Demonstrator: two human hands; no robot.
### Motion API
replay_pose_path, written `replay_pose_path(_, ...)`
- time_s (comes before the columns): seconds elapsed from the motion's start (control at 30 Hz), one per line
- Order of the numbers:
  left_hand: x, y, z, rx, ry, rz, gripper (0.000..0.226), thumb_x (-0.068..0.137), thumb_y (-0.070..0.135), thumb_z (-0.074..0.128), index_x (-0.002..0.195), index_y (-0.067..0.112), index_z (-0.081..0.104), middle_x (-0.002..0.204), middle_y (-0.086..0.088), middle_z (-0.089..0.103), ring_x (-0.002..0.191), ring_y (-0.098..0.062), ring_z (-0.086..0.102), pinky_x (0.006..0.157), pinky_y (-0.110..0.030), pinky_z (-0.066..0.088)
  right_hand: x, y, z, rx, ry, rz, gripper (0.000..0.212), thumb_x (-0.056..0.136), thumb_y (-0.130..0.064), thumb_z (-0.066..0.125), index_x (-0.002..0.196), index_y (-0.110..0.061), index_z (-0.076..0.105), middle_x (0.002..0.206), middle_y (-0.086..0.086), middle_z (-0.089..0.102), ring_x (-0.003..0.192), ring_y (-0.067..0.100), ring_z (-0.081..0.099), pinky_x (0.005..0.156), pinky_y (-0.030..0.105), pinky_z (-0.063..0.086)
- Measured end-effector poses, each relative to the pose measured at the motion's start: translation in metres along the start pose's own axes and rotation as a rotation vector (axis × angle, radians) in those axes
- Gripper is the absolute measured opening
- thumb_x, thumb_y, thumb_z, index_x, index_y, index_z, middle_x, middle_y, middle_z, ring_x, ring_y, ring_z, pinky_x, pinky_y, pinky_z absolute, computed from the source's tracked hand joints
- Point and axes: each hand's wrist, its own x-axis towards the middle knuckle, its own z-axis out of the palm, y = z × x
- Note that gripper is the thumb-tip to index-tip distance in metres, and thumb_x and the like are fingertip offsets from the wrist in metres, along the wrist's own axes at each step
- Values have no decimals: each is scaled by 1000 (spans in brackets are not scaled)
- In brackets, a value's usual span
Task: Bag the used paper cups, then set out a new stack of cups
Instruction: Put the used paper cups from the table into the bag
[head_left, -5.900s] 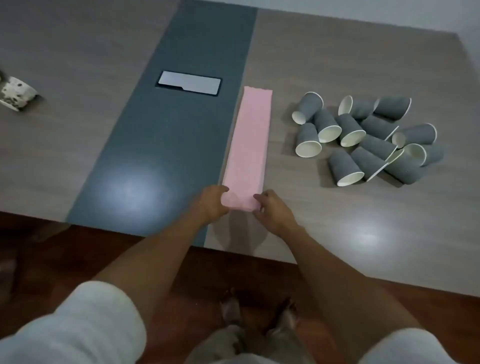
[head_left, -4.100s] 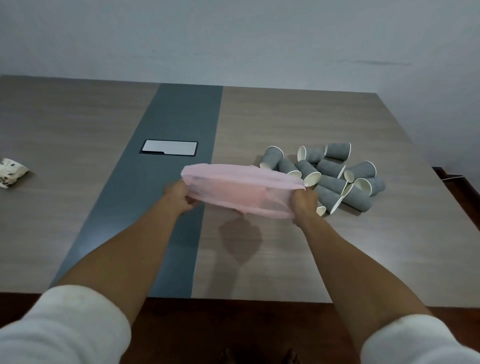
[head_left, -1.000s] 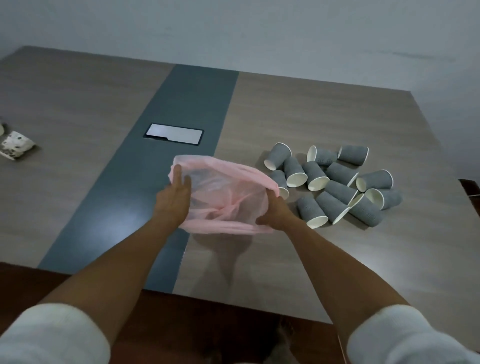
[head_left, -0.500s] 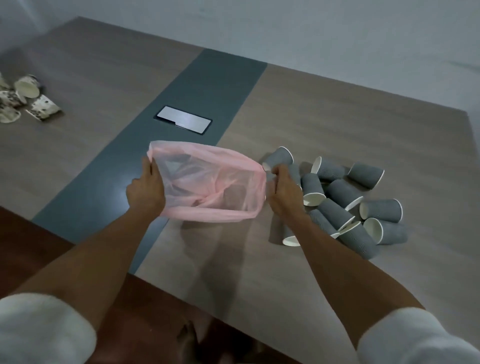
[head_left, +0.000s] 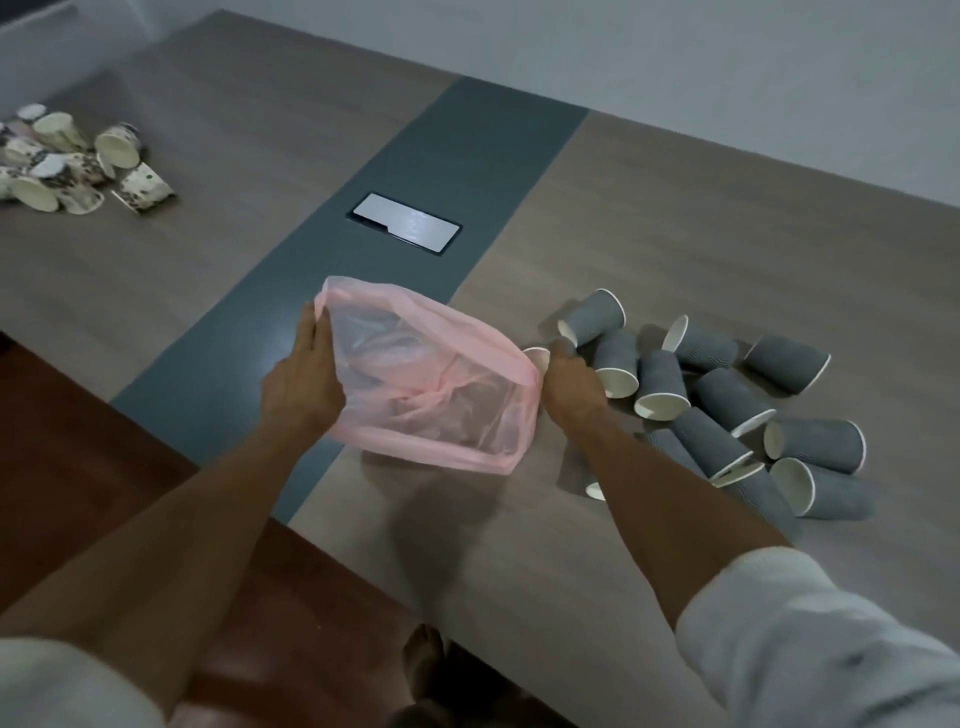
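While both hands' fingers grip the pink bag (head_left: 431, 395), grey cups (head_left: 727, 410) litter the wooden table (head_left: 675, 249).

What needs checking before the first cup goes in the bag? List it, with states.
1. Bag mouth spread open: ok.
2. Left hand on the rim: ok.
3. Right hand on the rim: ok, so no hand is free to pick a cup.
4. Grey cups beside the bag: ok.
5. Bag free of cups: ok.
6. Which pile is used, grey or the patterned cups: cannot tell.
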Motion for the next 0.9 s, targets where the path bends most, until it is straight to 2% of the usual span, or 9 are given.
replay_pose_path(0.13, 2, 9, 2, -106, -30, 3, 89, 90, 9, 57, 160, 25, 4, 168, 5, 6, 105, -42, 62, 83, -50, 51, -4, -7, -16, 221, 181, 123, 32, 99, -7, 38, 129, 0, 48, 110, 27, 66, 99, 45, 65, 75, 43, 47)
replay_pose_path(0.2, 2, 11, 1, -156, -37, 9, 89, 91, 9, 57, 160, 25, 5, 167, 4, 8, 109, -43, 60, 84, -51, 50, -13, -15, -32, 385, 376, 163, 29, 101, -13, 39, 126, -3, 50, 101, 27, 67, 91, 43, 64, 67, 40, 39)
replay_pose_path(0.27, 5, 10, 2, -211, -41, 22, 88, 91, 12, 59, 161, 24, 6, 167, 1, 12, 115, -43, 58, 86, -51, 48, -22, -27, -47, 553, 549, 169, 32, 102, -15, 39, 131, -6, 49, 102, 23, 68, 88, 40, 63, 68, 37, 38)
replay_pose_path(0.37, 9, 13, 5, -314, -68, 77, 86, 91, 17, 62, 161, 22, 11, 166, -1, 17, 123, -42, 53, 93, -53, 46, -29, -48, -64, 847, 642, 75, 27, 100, -15, 38, 124, -10, 49, 97, 13, 65, 84, 32, 60, 75, 44, 47)
replay_pose_path(0.43, 10, 18, 9, -393, -115, 113, 84, 92, 17, 60, 161, 23, 13, 165, -1, 19, 127, -41, 51, 99, -52, 45, -30, -57, -71, 926, 687, 50, 21, 99, -14, 37, 117, -10, 48, 90, 4, 60, 77, 21, 54, 74, 43, 48)
replay_pose_path(0.57, 13, 30, 12, -491, -222, 159, 80, 95, 12, 56, 162, 23, 14, 165, -3, 21, 142, -35, 38, 111, -49, 37, -34, -64, -81, 935, 677, -24, 9, 97, -11, 41, 96, -13, 50, 77, -13, 49, 70, 9, 45, 70, 34, 43)
replay_pose_path(0.7, 13, 39, 7, -626, -245, 174, 75, 96, 1, 51, 161, 20, 20, 165, -3, 24, 146, -29, 33, 115, -41, 32, -50, -63, -73, 874, 603, -142, 10, 91, -9, 46, 86, -14, 53, 73, -10, 49, 67, -1, 45, 66, 19, 38)
replay_pose_path(0.83, 19, 39, 1, -736, -218, 177, 74, 94, -4, 46, 161, 18, 23, 162, -3, 28, 145, -26, 33, 114, -37, 33, -70, -53, -48, 685, 388, -270, 13, 86, -16, 49, 80, -26, 53, 64, -6, 50, 59, 13, 45, 58, 30, 33)
replay_pose_path(0.9, 23, 38, -1, -740, -210, 173, 73, 95, -4, 45, 161, 19, 24, 161, -3, 30, 144, -27, 34, 115, -41, 36, -72, -47, -36, 442, 312, -225, 19, 89, -20, 48, 100, -20, 63, 70, 3, 61, 66, 26, 54, 61, 32, 33)
